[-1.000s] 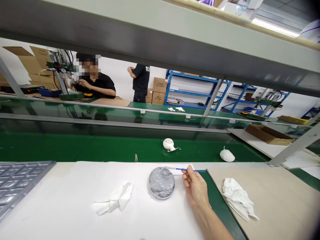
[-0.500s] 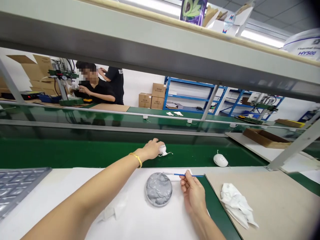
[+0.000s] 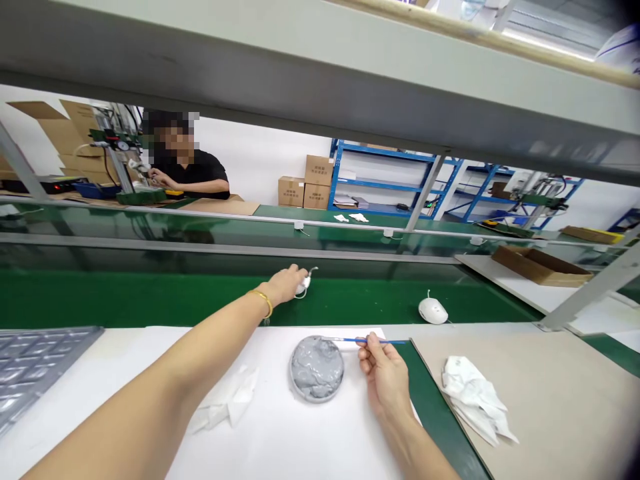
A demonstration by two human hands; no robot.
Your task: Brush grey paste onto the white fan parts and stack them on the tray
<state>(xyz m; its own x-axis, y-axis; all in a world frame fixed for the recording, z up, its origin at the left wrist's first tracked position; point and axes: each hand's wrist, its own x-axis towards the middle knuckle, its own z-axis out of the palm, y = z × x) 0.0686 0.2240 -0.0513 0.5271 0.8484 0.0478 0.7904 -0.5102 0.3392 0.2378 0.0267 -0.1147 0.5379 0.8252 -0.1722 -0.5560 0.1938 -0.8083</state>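
Observation:
My left hand (image 3: 285, 285) is stretched out over the green belt, its fingers closed round a small white rounded device (image 3: 305, 285) with a short wire; the hand covers part of it. Between the thumb and fingers of my right hand (image 3: 386, 373) is a thin blue stick (image 3: 361, 341), held almost level. Its pale tip reaches the far rim of a round tub of grey paste (image 3: 317, 369), and whether it touches the paste I cannot tell. Another white rounded device (image 3: 433, 311) with a wire lies on the belt to the right.
White paper (image 3: 300, 440) lies under the tub, with a crumpled tissue (image 3: 230, 400) on it. A second tissue (image 3: 473, 393) rests on brown board at right. A clear tray (image 3: 45, 363) stands at left. A grey shelf beam (image 3: 320, 80) crosses overhead. A person (image 3: 193, 170) sits across the belt.
My left hand has drawn slightly left with the white device, whose wire now points up. My right hand keeps the stick at the tub. The view has shifted a little; a standing person is out of sight.

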